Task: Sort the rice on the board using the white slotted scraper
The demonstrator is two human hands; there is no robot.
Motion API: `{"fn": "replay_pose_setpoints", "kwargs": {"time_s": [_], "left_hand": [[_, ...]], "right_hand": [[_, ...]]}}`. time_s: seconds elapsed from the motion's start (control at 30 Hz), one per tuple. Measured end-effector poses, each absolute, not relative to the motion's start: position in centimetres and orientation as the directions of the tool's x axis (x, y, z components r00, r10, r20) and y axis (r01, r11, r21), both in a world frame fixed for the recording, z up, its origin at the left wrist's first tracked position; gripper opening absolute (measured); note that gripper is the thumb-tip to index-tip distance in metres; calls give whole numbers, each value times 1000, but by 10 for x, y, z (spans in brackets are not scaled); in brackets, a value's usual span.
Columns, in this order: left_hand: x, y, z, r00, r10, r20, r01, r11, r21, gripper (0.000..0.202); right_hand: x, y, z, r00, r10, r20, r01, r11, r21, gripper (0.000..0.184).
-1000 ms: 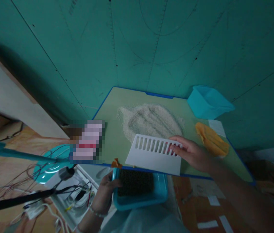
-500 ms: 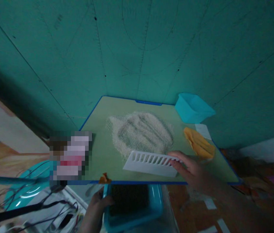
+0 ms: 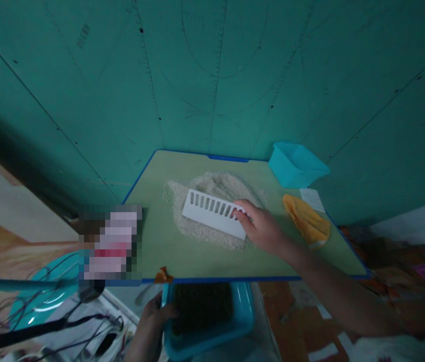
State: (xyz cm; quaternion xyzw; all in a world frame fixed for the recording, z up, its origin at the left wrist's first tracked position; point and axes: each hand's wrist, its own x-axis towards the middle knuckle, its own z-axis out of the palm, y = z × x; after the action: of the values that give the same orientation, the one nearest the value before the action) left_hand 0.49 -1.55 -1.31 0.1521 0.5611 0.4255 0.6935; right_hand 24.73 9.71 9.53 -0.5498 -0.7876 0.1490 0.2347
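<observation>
My right hand [image 3: 263, 226] grips the right end of a white slotted plastic scraper [image 3: 214, 218], which stands tilted over a spread of pale grains [image 3: 205, 235]. The grains lie loose on a light green board [image 3: 152, 211] with a blue rim. Below the board's front edge, my left hand [image 3: 152, 319] is closed on the left rim of a blue basin [image 3: 242, 322]. Dark green material [image 3: 203, 304] fills part of that basin; its kind is hard to make out.
A turquoise bin [image 3: 297, 166] stands at the board's back right corner, near a folded yellow cloth [image 3: 306, 221] and a white paper [image 3: 312, 199]. A blurred-out pinkish item [image 3: 112, 241] is at the left edge. Cables [image 3: 84, 332] lie lower left. A green wall [image 3: 212, 90] rises behind.
My right hand has moved the scraper away from me and slightly left, from the near edge of the grains onto them. My left hand stays on the basin rim.
</observation>
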Motion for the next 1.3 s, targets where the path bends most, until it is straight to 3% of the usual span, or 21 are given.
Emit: {"fn": "replay_pose_setpoints", "kwargs": {"time_s": [0.3,0.63,0.9,1.3], "left_hand": [[3,-19,-14,45,758,-650,-454,595,663,24],[2,-17,-24,10,766,-642,-419,586,693,25],[0,-19,-25,42,772,-635,-424,589,688,28],[3,-19,-17,27,765,-643,-439,587,680,25]], "right_hand": [[237,90,92,-333,916,223,768,401,-499,29],[233,69,86,-435,821,370,753,557,-350,26],[242,96,92,-259,913,315,811,383,-442,30],[249,124,86,-194,930,313,813,331,-479,31]]}}
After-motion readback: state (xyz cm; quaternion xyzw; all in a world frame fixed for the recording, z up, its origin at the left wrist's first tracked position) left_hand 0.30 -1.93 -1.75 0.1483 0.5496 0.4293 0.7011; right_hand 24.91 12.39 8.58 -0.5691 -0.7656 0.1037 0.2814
